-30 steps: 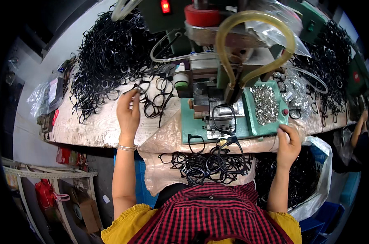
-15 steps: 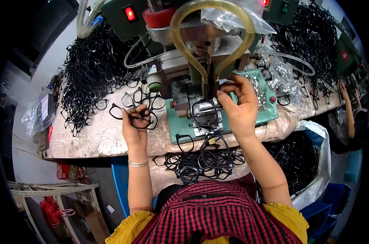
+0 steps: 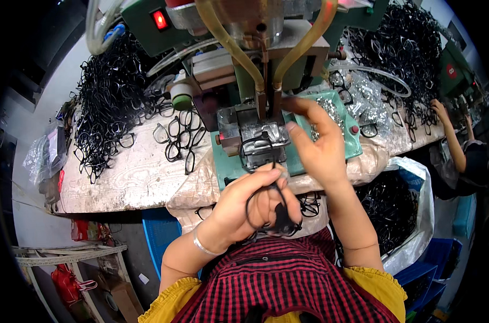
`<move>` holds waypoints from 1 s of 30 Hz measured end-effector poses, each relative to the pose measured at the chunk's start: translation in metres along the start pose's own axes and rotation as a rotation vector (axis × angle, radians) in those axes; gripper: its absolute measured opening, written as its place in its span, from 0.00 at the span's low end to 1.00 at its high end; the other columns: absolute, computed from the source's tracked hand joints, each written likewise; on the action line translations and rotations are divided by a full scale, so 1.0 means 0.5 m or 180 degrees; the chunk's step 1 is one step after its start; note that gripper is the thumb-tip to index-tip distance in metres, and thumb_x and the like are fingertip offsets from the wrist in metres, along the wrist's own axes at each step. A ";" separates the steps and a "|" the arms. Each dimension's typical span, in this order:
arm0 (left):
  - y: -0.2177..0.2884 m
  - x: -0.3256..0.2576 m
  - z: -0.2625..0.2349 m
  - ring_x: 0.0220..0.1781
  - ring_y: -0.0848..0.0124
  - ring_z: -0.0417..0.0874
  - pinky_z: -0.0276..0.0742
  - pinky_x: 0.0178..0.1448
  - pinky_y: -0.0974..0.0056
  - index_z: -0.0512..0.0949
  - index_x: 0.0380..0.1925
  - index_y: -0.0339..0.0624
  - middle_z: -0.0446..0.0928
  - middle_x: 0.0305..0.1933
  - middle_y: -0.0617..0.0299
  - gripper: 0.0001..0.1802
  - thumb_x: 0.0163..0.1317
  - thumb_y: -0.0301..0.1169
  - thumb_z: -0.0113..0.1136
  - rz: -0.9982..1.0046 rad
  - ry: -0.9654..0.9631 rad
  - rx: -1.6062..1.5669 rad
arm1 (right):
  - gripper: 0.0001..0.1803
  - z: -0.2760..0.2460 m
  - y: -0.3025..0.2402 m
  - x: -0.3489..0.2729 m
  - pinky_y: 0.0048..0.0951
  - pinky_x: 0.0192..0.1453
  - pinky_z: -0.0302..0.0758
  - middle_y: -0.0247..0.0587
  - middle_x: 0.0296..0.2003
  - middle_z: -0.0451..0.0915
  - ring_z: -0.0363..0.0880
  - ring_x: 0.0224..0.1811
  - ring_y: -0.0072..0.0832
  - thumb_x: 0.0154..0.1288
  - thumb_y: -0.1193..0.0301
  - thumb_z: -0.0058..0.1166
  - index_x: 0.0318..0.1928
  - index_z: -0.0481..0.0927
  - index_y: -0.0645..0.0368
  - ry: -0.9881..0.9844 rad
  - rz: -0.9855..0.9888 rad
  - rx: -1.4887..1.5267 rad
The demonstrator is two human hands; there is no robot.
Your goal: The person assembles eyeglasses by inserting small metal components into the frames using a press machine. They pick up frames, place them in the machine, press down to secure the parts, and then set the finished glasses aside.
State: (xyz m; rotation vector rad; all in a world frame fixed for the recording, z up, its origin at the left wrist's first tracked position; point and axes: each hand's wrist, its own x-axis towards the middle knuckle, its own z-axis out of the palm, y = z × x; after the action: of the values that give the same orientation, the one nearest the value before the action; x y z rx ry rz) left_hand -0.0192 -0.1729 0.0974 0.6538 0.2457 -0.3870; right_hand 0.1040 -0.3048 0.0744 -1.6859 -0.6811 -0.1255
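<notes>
A worker's left hand [image 3: 250, 202] gripped a black eyeglass frame [image 3: 271, 207] close to the body, fingers curled round its rim, just below the front edge of a green bench machine [image 3: 341, 137]. The right hand [image 3: 314, 145] reached fwd over the machine's green base, fingers spread and loose, fingertips [image 3: 292, 127] near a second black frame [image 3: 260, 148] lying on the metal fixture [image 3: 252, 134]; whether that hand actually pinched anything couldn't be told from this angle. Two yellowish hoses [image 3: 223, 37] arched down to the machine head, w/ a red lamp [image 3: 160, 20] lit on the green housing at upper left. Several loose frames [image 3: 177, 140] lay on the worn white tabletop [image 3: 126, 177] to the left, beside a large heap of black frames [image 3: 107, 102]. More frames filled a white sack [image 3: 411, 215] at right and piled up at back right [image 3: 400, 48]. A silver bracelet [image 3: 201, 247] sat on the left wrist. Another person's arm [image 3: 452, 132] worked at the far right of the bench.
</notes>
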 end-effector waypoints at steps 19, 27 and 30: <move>-0.053 -0.092 -0.086 0.43 0.68 0.85 0.80 0.39 0.68 0.78 0.38 0.36 0.82 0.42 0.55 0.13 0.72 0.36 0.56 0.1010 0.0279 0.1760 | 0.06 -0.113 0.241 -0.001 0.34 0.52 0.77 0.47 0.40 0.84 0.83 0.43 0.41 0.62 0.75 0.60 0.38 0.83 0.64 0.0773 -0.0557 -0.1627; 0.111 -0.168 -0.202 0.55 0.60 0.77 0.73 0.61 0.59 0.80 0.42 0.38 0.77 0.55 0.52 0.12 0.57 0.18 0.61 0.3344 0.2858 0.5206 | 0.08 -0.083 0.252 -0.017 0.20 0.51 0.75 0.34 0.40 0.83 0.79 0.42 0.20 0.66 0.76 0.60 0.45 0.83 0.63 0.1851 0.0906 0.0874; 0.116 -0.082 -0.286 0.60 0.48 0.71 0.69 0.66 0.53 0.86 0.38 0.49 0.73 0.64 0.52 0.15 0.51 0.20 0.63 0.2279 0.2714 0.6618 | 0.09 -0.041 0.241 0.025 0.19 0.50 0.73 0.33 0.40 0.83 0.78 0.42 0.19 0.66 0.76 0.59 0.46 0.83 0.64 0.1396 0.0487 0.0931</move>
State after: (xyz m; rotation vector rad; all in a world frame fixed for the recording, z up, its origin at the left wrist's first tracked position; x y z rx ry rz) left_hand -0.0461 -0.0296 0.0328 2.8552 0.3262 0.5763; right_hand 0.1802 -0.3283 -0.0193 -1.3605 -0.2265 -0.2648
